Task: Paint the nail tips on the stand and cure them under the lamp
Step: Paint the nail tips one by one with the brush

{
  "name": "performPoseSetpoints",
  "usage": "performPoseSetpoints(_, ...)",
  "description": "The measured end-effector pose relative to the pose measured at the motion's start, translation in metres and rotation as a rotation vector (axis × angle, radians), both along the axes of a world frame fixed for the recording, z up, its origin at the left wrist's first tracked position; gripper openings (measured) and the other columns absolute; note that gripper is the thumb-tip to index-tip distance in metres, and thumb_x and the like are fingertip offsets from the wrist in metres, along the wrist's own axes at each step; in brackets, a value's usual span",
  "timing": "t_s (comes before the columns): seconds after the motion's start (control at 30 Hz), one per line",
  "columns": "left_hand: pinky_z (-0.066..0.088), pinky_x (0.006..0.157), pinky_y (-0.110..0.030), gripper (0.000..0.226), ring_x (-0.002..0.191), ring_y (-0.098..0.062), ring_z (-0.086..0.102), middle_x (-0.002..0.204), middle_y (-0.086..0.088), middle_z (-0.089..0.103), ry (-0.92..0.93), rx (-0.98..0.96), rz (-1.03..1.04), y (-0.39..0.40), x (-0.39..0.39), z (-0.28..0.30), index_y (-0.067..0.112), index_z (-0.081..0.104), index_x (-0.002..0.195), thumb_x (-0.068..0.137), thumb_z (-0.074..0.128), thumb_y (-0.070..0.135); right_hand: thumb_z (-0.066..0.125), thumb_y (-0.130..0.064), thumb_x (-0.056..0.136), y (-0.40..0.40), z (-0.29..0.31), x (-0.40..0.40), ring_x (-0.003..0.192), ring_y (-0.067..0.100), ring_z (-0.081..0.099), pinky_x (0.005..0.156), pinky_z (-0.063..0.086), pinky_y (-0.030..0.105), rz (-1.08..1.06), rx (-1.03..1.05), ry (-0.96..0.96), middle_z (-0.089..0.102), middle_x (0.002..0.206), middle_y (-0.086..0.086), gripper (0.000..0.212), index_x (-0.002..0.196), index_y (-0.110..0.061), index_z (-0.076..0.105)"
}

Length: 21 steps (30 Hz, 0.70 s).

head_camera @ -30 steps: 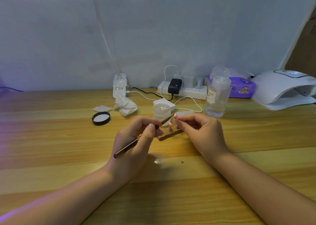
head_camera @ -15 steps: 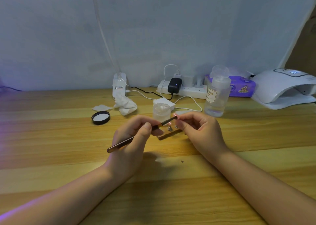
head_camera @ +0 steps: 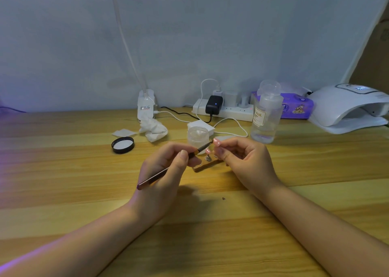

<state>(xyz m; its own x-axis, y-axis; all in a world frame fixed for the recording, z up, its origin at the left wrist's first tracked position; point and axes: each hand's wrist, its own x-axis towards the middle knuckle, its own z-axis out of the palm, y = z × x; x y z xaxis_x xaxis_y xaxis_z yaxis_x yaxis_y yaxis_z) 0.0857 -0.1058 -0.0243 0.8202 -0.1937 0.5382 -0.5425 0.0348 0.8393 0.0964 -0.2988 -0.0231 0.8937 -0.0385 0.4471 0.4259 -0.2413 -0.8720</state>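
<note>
We see a clear jar (head_camera: 198,137) on the wooden table (head_camera: 63,171), just behind the hands, open at the top with something white heaped inside; we cannot tell what it is. Its likely lid, a black cap (head_camera: 123,144) with a white inside, lies face up well to the left. To the right stands a clear bottle (head_camera: 266,116) with a pump top and a label, holding clear liquid. Behind it lies a purple pack of wipes (head_camera: 294,107), and at the far right sits the white lamp (head_camera: 347,108), its mouth facing left and its right side cut off by the frame edge.

Our left hand (head_camera: 166,171) grips a thin brush (head_camera: 174,167) between thumb and fingers, the handle slanting down to the left and the bristle end reaching up toward the right hand. Our right hand (head_camera: 246,163) pinches a small pink nail tip (head_camera: 216,142) between its fingertips, just at the end of the brush; whether the bristles touch it we cannot make out. Below, between the hands, the small wooden stand (head_camera: 205,165) rests on the table with another pink tip (head_camera: 208,151) on a metal holder; the right fingers hide most of it.

A crumpled tissue (head_camera: 154,128), a flat white pad (head_camera: 124,132), a power strip (head_camera: 225,110) with a black plug and white cables lie along the back.
</note>
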Motion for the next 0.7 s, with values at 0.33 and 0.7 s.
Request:
performPoseSetpoints(0.33,0.052,0.079,-0.028,0.022,0.087,-0.023,0.070,0.086,-0.007,0.074,-0.018,-0.011,-0.024,-0.0009,-0.0026,0.0007,0.024,0.069,0.098,0.090,0.050,0.033,0.072,-0.009,0.082,-0.0006,-0.0009,0.0006,0.074,0.005,0.068,0.064,0.050,0.014,0.012,0.019,-0.027,0.074,0.080,-0.005,0.014,0.090,-0.020,0.072)
performPoseSetpoints(0.7,0.049,0.076,-0.013,0.021,0.092,-0.010,0.071,0.092,0.002,0.075,0.001,-0.011,0.032,-0.0022,-0.0012,0.0006,0.030,0.068,0.101,0.089,0.052,0.036,0.073,-0.016,0.081,0.0003,0.0006,-0.0004,0.077,0.008,0.068,0.067,0.053,0.019,-0.016,-0.002,-0.022,0.073,0.083,-0.003,0.009,0.089,-0.020,0.073)
